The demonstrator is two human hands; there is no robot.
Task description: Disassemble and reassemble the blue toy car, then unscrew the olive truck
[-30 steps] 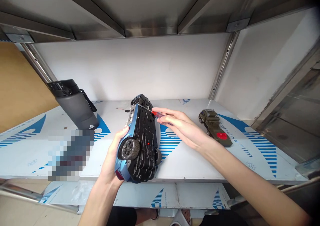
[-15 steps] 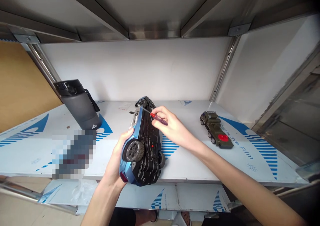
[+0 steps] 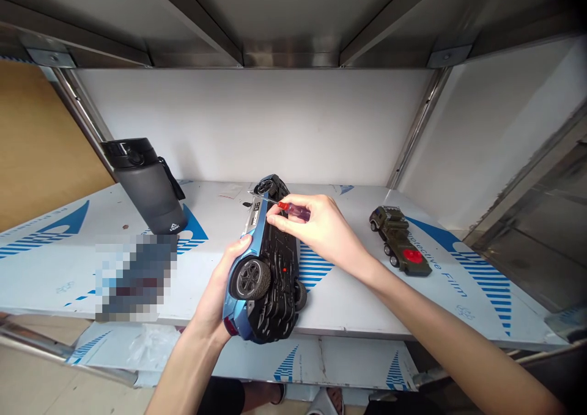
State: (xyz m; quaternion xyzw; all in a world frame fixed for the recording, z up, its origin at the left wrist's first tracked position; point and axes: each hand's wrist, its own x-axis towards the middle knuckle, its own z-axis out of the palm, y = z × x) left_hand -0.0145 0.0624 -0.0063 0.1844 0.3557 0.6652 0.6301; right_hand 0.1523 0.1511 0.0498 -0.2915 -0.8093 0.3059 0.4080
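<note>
A blue toy car is tipped on its side over the front part of the shelf, its black underside facing right. My left hand grips it from the left, the thumb on the blue side and the other fingers hidden behind. In my right hand is a small screwdriver with a red and purple handle, pinched between thumb and fingers. Its thin shaft points left across the car's side, the tip near the upper wheel. My right fingertips are at the edge of the car's underside.
A dark grey bottle stands at the left beside a pixelated patch. On the right sits a green toy truck with a red disc. The film-covered shelf has a metal shelf above and another below. Feet show beneath.
The screwdriver has shifted slightly left, its tip now past the car's side near the upper wheel. My right fingers are closer to the car. The whole view has moved a little.
</note>
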